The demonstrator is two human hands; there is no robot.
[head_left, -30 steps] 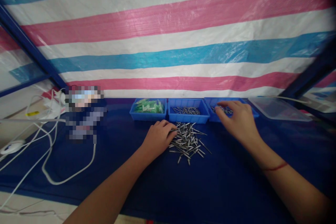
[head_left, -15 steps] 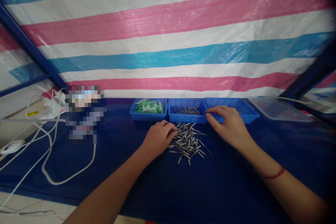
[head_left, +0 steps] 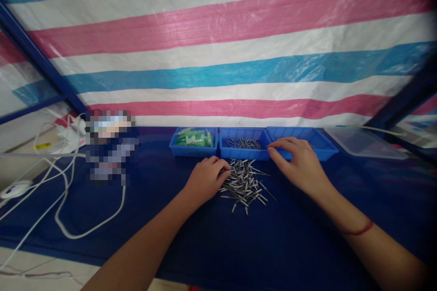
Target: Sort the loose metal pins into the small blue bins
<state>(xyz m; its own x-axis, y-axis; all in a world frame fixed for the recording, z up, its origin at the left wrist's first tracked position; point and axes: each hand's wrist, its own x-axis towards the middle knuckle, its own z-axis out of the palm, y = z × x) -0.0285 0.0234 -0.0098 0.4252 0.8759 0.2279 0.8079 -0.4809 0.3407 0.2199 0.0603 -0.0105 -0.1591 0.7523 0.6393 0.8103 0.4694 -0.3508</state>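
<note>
A loose pile of silver blind rivets (head_left: 244,184) lies on the dark blue table. At the pile's left edge is my left hand (head_left: 206,179), its fingers curled and the thumb close to the index finger; whatever sits between the tips is hidden. My right hand (head_left: 300,163) hangs over the front of the right blue bin (head_left: 326,146), thumb and index apart, the other fingers partly hidden. More rivets lie in the middle blue bin (head_left: 244,152), just behind the pile. The right bin's contents are mostly covered by my hand.
The left blue bin (head_left: 193,150) holds green plastic packets (head_left: 194,137). A clear plastic lid (head_left: 365,142) lies at the right. White cables (head_left: 68,234) loop across the table's left side, near blurred items. A striped tarp (head_left: 218,68) hangs behind.
</note>
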